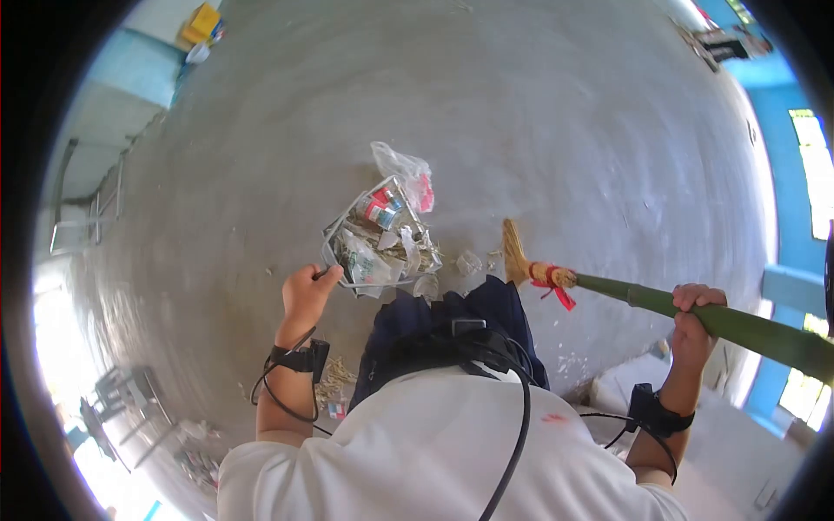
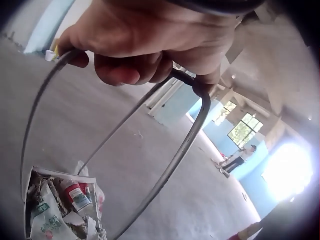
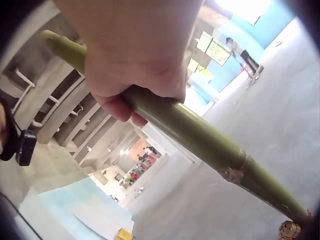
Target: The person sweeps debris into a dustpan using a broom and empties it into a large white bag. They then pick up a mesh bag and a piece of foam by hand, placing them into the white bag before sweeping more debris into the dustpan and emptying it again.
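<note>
My left hand [image 1: 306, 300] [image 2: 145, 37] grips the metal handle [image 2: 172, 172] of a dustpan-like container [image 1: 347, 282] [image 2: 61, 174]. In it lie dry debris, plastic bags and a red-labelled wrapper or bottle [image 1: 382, 213] [image 2: 76, 196]. A clear plastic bag [image 1: 401, 169] with a pink part hangs at or lies against its far edge. My right hand [image 1: 697, 321] [image 3: 135, 65] is curled round the green bamboo handle [image 1: 643, 297] [image 3: 195, 132] of a broom. The straw broom head [image 1: 514, 252], tied with red cloth [image 1: 556, 291], is right of the container, near the floor.
Crumpled clear plastic [image 1: 469, 262] and straw bits lie on the grey floor between container and broom. More straw [image 1: 334, 378] is beside my left forearm. Metal frames [image 1: 130, 408] stand at the left. A person [image 1: 737, 43] [image 2: 237, 159] [image 3: 244, 56] is farther off by the blue wall.
</note>
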`<state>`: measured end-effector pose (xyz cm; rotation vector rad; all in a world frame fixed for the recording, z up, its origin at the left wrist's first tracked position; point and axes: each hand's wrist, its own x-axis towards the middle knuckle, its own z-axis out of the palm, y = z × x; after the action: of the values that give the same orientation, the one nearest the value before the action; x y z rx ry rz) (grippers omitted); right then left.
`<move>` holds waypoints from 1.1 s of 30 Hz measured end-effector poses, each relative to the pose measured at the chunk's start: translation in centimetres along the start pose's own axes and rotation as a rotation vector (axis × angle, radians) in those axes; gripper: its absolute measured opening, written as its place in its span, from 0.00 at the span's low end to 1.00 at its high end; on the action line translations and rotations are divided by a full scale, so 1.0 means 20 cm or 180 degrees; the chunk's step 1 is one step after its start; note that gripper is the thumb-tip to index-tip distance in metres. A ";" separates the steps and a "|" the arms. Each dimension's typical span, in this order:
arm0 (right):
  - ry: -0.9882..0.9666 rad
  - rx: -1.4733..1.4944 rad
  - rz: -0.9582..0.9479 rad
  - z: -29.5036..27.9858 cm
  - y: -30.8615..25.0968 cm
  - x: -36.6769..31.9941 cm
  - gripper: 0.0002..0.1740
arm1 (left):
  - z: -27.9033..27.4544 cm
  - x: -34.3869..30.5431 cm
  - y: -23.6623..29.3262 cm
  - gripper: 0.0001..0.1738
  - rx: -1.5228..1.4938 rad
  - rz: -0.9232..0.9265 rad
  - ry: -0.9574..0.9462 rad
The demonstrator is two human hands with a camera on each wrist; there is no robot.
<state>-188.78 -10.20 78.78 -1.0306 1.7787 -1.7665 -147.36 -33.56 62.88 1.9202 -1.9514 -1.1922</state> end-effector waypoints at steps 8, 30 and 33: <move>-0.0544 0.0397 -0.0373 -0.21 -0.05 -1.05 0.19 | 0.15 -1.03 -0.73 0.28 0.0450 -0.0281 0.0322; -0.0608 0.0652 -0.0980 1.00 0.30 -1.60 0.07 | 0.48 -0.76 -1.95 0.31 -0.0353 -0.0811 0.0186; -0.1167 0.0888 -0.0724 1.42 0.09 -2.01 0.08 | 0.19 -0.79 -2.28 0.32 -0.0562 -0.0702 0.0007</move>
<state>-142.52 1.08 66.26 -1.3713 1.1971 -1.7519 -111.71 -11.49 38.57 2.0808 -1.6039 -1.3651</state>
